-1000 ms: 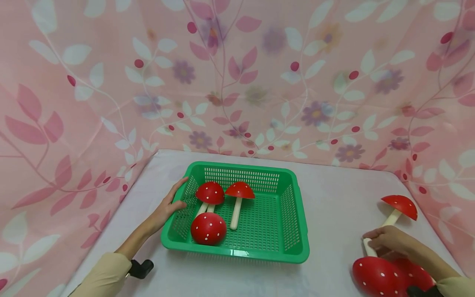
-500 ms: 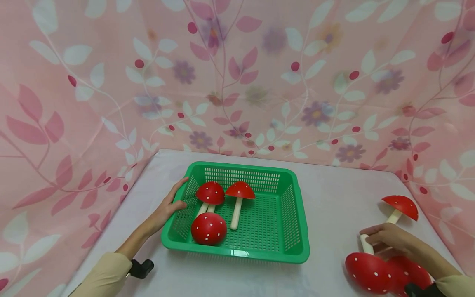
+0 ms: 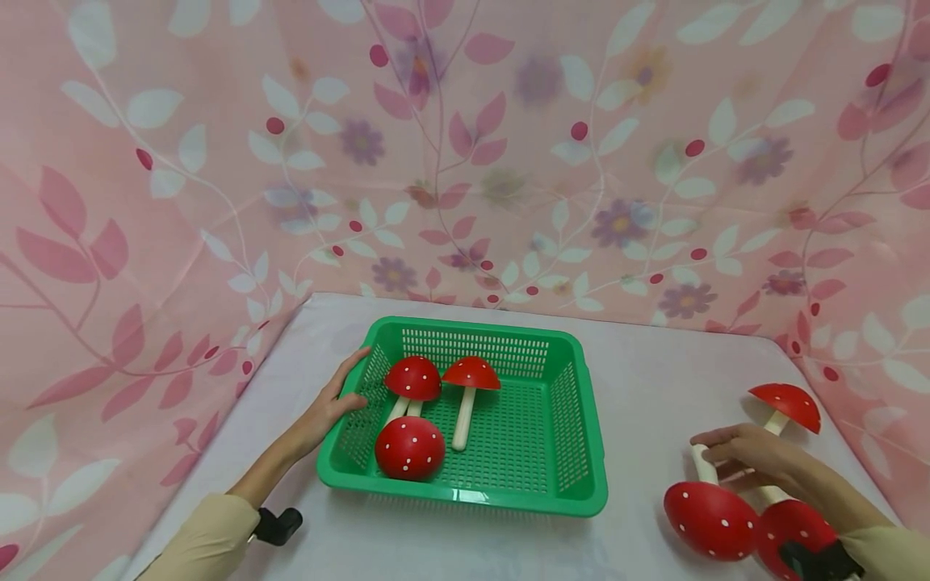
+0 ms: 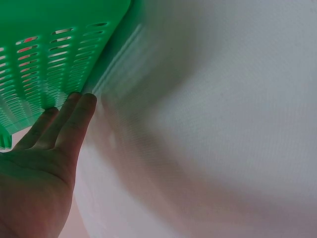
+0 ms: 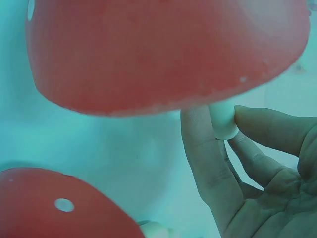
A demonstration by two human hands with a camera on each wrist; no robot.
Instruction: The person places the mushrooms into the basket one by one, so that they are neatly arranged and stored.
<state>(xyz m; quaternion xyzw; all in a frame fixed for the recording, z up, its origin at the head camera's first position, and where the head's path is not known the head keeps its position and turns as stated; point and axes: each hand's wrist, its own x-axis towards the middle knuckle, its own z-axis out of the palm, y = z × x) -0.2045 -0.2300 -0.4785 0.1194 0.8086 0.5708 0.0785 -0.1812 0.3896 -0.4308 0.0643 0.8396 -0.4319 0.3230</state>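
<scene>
My right hand [image 3: 759, 458] pinches the pale stem of a toy mushroom [image 3: 710, 520] between thumb and fingers. Its red, white-dotted cap points toward me, and in the right wrist view the cap [image 5: 163, 54] fills the top. My left hand [image 3: 327, 415] rests on the left side of a green plastic basket [image 3: 508, 502]. In the left wrist view its straight fingers [image 4: 74, 124] lie against the slotted outer wall. Inside the basket are several red mushrooms: a dotted one [image 3: 412, 378] and an orange-red one [image 3: 472, 373] behind, another cap [image 3: 410, 448] in front.
Another dotted mushroom [image 3: 795, 528] lies just right of the held one, partly behind the right wrist. Farther back, near the table's right edge, lies an orange-red mushroom [image 3: 788, 405]. A white cloth [image 3: 639, 387] covers the table, with a pink floral curtain [image 3: 465, 161] around it.
My right hand has shifted left with the mushroom, away from the dotted one beside it, whose cap and stem show more. The left hand and the basket stay in place.
</scene>
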